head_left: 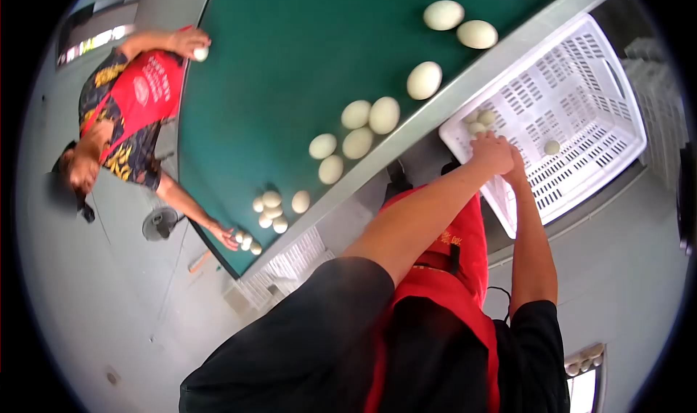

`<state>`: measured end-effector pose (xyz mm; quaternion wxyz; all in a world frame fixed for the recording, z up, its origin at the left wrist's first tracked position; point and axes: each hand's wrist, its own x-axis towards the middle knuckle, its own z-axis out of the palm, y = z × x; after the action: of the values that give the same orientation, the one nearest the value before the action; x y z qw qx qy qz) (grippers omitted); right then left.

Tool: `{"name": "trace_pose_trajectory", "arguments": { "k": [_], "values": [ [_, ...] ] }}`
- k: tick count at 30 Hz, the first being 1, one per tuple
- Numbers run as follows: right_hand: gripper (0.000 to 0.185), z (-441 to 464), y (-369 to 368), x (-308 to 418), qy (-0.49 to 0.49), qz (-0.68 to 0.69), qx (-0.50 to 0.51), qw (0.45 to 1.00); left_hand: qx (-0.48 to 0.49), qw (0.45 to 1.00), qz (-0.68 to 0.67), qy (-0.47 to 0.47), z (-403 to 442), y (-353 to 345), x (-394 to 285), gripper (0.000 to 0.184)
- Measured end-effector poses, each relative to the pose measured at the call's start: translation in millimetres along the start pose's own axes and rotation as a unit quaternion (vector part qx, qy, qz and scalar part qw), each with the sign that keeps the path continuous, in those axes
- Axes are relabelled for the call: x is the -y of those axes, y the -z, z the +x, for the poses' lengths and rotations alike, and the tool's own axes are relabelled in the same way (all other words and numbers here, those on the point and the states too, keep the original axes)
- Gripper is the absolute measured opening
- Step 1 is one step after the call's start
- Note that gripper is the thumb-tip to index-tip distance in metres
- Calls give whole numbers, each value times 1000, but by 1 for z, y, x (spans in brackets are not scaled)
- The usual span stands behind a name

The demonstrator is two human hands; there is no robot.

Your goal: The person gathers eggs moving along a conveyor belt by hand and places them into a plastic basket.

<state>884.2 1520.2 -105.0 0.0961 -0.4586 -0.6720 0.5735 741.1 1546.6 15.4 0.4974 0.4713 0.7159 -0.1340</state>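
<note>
My left hand (pixel 489 152) is inside the near end of a white plastic basket (pixel 508 112), its fingers curled downward. A small group of pale eggs (pixel 477 128) lies right at its fingertips; what the palm covers is hidden. Pressed close beside it is my right hand (pixel 516 166), its fingers mostly out of sight behind the left. Another egg (pixel 552 147) rests alone on the basket floor.
A green conveyor belt (pixel 268 72) with a metal edge (pixel 428 126) runs alongside, carrying several eggs (pixel 356 143). Across it, a co-worker in a red apron (pixel 149 90) holds an egg (pixel 201 53) and reaches toward others (pixel 247 242). A fan (pixel 160 224) stands behind.
</note>
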Motion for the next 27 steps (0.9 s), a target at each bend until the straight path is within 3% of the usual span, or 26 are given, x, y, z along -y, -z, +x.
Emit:
{"name": "trace_pose_trajectory", "arguments": {
  "k": [1,3,4,6,8,9,10,11,13,14,15,16,17,18,19,20,21,22,23,25,26,27],
  "values": [
    [40,-5,-2,0,48,-91,4,995,0,1000,16,-16,-12,7,4,51],
    [46,-10,-12,-42,60,-94,-18,994,-111,988,58,-89,-26,9,5,46],
    [48,-12,-16,-61,56,-79,-14,995,-217,959,-44,-179,-41,8,16,38],
    [52,-4,-10,-65,-1,13,48,999,-203,919,-217,-259,-77,28,31,31],
    [52,-3,0,-22,-25,-40,77,996,-137,890,-323,-293,-147,84,54,19],
    [52,0,7,4,-37,-67,90,993,-158,892,-321,-276,-175,95,76,16],
    [54,5,13,26,-110,-90,117,983,-177,893,-322,-261,-204,101,97,13],
    [56,9,22,54,-184,-116,140,966,-254,880,-337,-217,-231,100,120,12],
    [45,7,33,90,-165,-86,99,977,-426,837,-316,-134,-273,86,184,13],
    [42,4,39,98,-125,-96,73,985,-489,834,-254,-26,-293,72,223,14],
    [39,5,43,108,-85,-106,46,990,-507,773,-367,106,-325,78,242,17],
    [29,4,42,128,-72,-71,21,995,-555,774,-241,185,-351,75,287,33],
    [26,-1,38,152,-51,-8,33,998,-616,715,-157,292,-362,51,336,56],
    [23,-6,42,184,-34,40,25,998,-645,687,-11,335,-372,29,396,71],
    [14,-11,32,219,30,20,-24,999,-570,690,-53,442,-378,29,429,82],
    [16,-15,24,244,38,-7,-17,999,-596,688,-135,390,-386,22,467,94],
    [19,-19,17,270,47,-34,-10,998,-597,676,-37,431,-380,-6,516,101],
    [23,-20,9,310,77,-86,36,993,-576,684,-30,447,-373,2,531,104],
    [22,-21,-2,332,91,-72,69,991,-548,710,-107,429,-364,-8,567,106],
    [20,-15,-28,346,204,-108,102,968,-496,703,-190,473,-342,29,540,100],
    [21,-11,-38,356,216,-57,137,965,-507,718,-197,435,-331,50,518,99],
    [22,-55,-112,379,268,-84,122,952,-527,723,-219,388,-358,19,557,99]
  ]
}}
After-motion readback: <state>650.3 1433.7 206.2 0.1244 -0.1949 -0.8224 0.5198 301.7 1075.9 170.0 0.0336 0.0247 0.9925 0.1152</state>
